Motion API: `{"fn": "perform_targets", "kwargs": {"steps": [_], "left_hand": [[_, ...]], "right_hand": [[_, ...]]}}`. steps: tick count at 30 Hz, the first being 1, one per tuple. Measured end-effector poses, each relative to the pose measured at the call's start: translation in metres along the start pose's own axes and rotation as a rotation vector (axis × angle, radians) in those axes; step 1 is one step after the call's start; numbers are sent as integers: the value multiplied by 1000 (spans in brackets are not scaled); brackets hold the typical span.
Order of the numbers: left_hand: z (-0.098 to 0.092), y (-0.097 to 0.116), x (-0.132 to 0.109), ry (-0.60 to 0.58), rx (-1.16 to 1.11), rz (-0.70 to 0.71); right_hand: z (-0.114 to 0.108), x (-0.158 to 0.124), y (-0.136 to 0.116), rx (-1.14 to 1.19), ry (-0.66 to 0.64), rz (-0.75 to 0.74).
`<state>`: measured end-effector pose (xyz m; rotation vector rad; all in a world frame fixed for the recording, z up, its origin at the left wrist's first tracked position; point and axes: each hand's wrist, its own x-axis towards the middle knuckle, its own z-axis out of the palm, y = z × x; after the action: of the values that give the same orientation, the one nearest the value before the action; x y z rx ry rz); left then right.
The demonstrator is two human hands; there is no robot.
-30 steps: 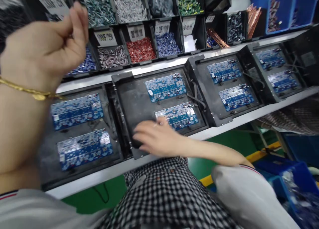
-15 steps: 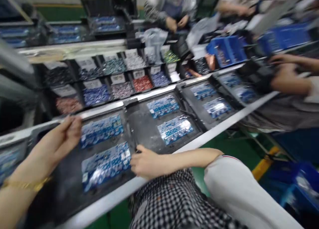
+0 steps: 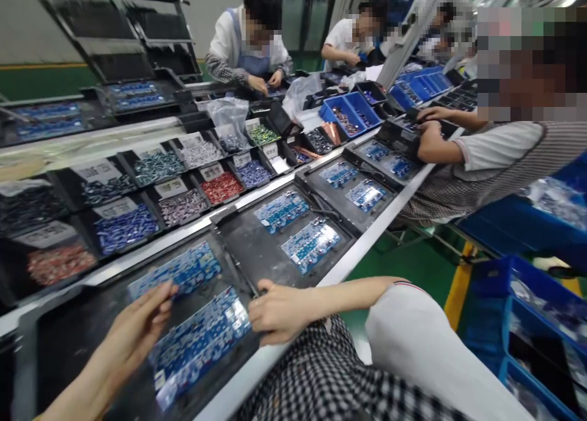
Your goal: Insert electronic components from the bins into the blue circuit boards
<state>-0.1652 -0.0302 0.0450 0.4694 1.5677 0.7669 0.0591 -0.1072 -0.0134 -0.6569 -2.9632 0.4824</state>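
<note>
My left hand (image 3: 142, 326) is over the nearest black tray (image 3: 87, 323), its fingers pressed together beside the upper blue circuit board (image 3: 188, 268). Anything pinched between its fingertips is too small or hidden to make out. A lower blue circuit board (image 3: 202, 341) lies in the same tray, partly behind that hand. My right hand (image 3: 277, 311) is closed at the tray's right rim, knuckles up, near the lower board's right end. Its fingertips are tucked under, so I cannot tell whether they grip the rim or some small part.
Bins of small parts stand behind the trays, including red parts (image 3: 222, 189) and blue-purple parts (image 3: 126, 228). Further black trays with blue boards (image 3: 312, 244) line the bench to the right. A co-worker's hands (image 3: 433, 124) are at work there. Blue crates (image 3: 527, 292) stand lower right.
My view has turned right and become sharper. My left hand has moved down and right, from the tray's far left edge to over the boards. My right hand stays at the rim.
</note>
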Motion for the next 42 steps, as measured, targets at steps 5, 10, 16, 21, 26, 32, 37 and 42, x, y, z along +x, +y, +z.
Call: {"fn": "perform_targets", "kwargs": {"steps": [5,10,16,21,26,32,37,42], "left_hand": [[-3,-30,-3,-167,-131,-39],[-7,-52,2,-427,-245,55],[-13,-37,15,-458,-315,59],[-19,4,47,-261,-559,-129],[-15,-1,50,-279,-504,-173],[-17,-29,46,-467,-332,-213],[-20,-30,56,-479,-260,-129],[-18,-24,55,-543,-281,-146]], "right_hand": [[-18,4,9,213,75,212],[-40,57,20,484,604,488],[-52,94,26,484,619,483],[-53,108,91,208,408,558],[-34,115,145,131,174,538],[-30,113,148,150,162,518],[-31,112,149,157,146,509],[-28,112,149,101,135,507]]}}
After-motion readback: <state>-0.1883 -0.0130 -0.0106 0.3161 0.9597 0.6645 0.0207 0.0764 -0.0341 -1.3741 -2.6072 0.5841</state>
